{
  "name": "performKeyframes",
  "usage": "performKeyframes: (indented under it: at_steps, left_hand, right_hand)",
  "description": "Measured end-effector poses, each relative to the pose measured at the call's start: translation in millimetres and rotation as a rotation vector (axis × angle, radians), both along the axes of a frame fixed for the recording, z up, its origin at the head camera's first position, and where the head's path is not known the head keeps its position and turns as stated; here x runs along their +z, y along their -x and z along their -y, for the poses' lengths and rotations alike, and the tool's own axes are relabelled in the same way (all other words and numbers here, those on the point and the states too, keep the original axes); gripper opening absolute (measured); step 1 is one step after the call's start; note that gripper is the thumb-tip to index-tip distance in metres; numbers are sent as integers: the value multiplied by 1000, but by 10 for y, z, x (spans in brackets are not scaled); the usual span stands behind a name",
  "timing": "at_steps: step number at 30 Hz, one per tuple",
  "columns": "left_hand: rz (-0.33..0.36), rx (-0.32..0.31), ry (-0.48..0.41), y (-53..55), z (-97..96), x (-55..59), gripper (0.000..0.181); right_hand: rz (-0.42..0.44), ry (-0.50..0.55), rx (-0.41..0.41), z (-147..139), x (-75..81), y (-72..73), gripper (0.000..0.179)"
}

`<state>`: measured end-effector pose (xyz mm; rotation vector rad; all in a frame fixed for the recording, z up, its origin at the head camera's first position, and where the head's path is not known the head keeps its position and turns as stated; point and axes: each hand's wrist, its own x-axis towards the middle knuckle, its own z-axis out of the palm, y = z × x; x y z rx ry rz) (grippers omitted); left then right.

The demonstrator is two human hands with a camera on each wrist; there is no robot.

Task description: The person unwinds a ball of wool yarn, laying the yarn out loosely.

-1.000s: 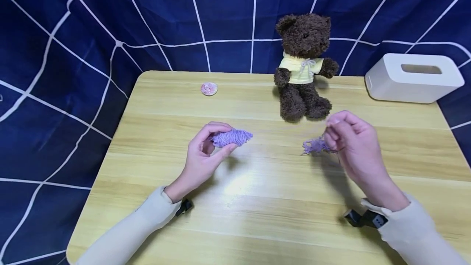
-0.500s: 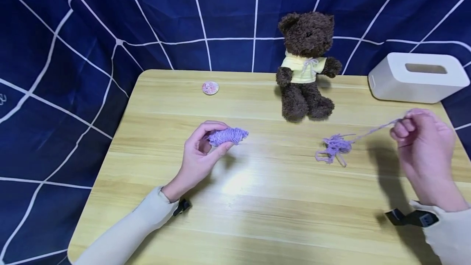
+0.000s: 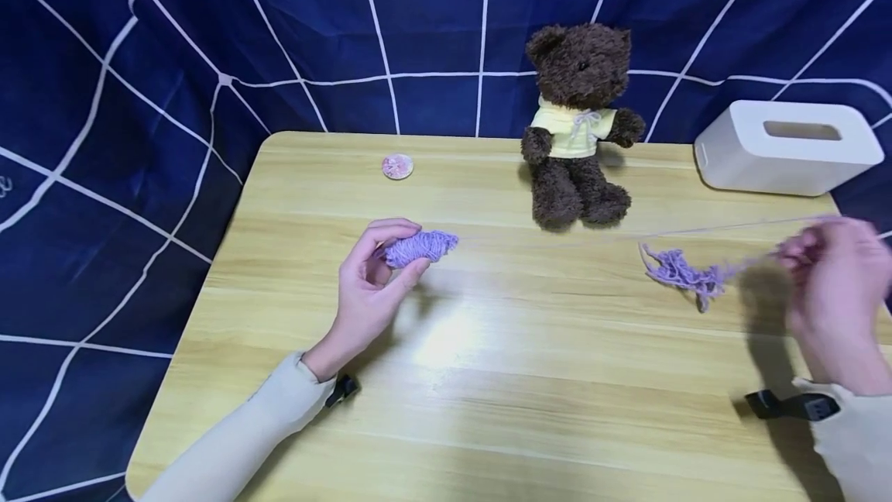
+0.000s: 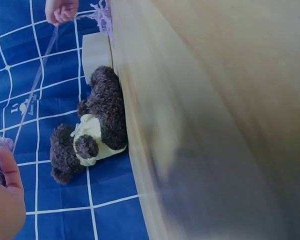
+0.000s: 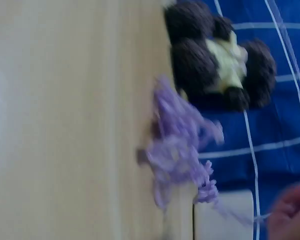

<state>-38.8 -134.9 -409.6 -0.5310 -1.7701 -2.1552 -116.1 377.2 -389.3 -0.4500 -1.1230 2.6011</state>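
My left hand (image 3: pixel 369 281) holds a small wound bundle of purple yarn (image 3: pixel 421 249) between thumb and fingers, above the table. From the bundle a thin strand (image 3: pixel 686 232) stretches across to my right hand (image 3: pixel 839 293), which is blurred at the far right with its fingers curled on the yarn. A loose purple tangle (image 3: pixel 681 276) trails from the right hand on a short length of yarn. In the right wrist view the tangle (image 5: pixel 177 145) looks loopy, with a small knotted clump near the hand. The left wrist view shows the taut strand (image 4: pixel 32 92) running between both hands.
A brown teddy bear (image 3: pixel 580 126) in a yellow top sits at the back of the wooden table (image 3: pixel 488 409). To its right stands a white tissue box (image 3: pixel 787 149). A round pink disc (image 3: pixel 397 166) lies at the back left. Blue grid cloth (image 3: pixel 432 29) hangs behind.
My right hand has swung far to the right, drawing out the strand and dragging the loose tangle rightward. The left hand has shifted slightly left with the wound bundle.
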Motion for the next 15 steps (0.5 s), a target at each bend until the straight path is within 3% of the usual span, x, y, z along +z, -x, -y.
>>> performKeyframes:
  at_steps: [3, 7, 10, 13, 15]
  left_hand:
    - [23, -14, -3, -2, -29, 12, 40]
    - [33, -35, -17, 0, -82, 34, 47]
    - [24, -56, -36, 8, -125, 49, 51]
    - [16, -79, -37, 16, -159, 59, 50]
    - [11, -84, -29, 16, -173, 62, 50]
  right_hand:
    - [85, -352, 247, 139, -56, -60, 23]
    - [197, -979, 598, 351, -66, -104, 17]
    - [189, -1390, 689, 598, -34, -137, 32]
    - [111, -1480, 686, 900, 25, -202, 41]
    - [68, -1423, 702, 1131, 69, -253, 37]
